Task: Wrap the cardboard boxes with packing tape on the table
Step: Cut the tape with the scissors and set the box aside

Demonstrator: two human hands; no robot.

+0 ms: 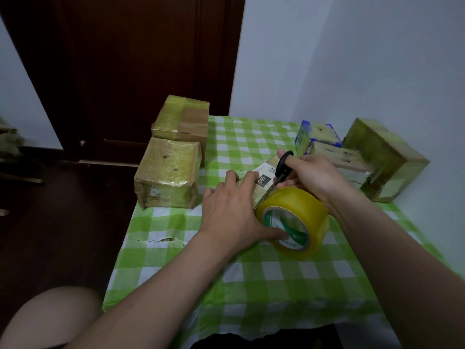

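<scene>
A small cardboard box (pixel 264 176) with a white label lies at the middle of the table (pixel 276 285), mostly hidden under my hands. My left hand (pixel 231 212) rests its fingers on the box, and its thumb hooks into the core of a yellowish roll of packing tape (pixel 299 217) standing on edge in front of the box. My right hand (pixel 312 175) grips black-handled scissors (pixel 283 165), whose blades point down at the tape strip between roll and box.
Two taped boxes (pixel 167 172) (pixel 182 122) sit at the table's left edge, one behind the other. At the back right stand a blue-edged box (pixel 317 134), a flat box (pixel 339 157) and a large taped box (pixel 385 159). The green checked cloth has a tear (pixel 161 240) front left.
</scene>
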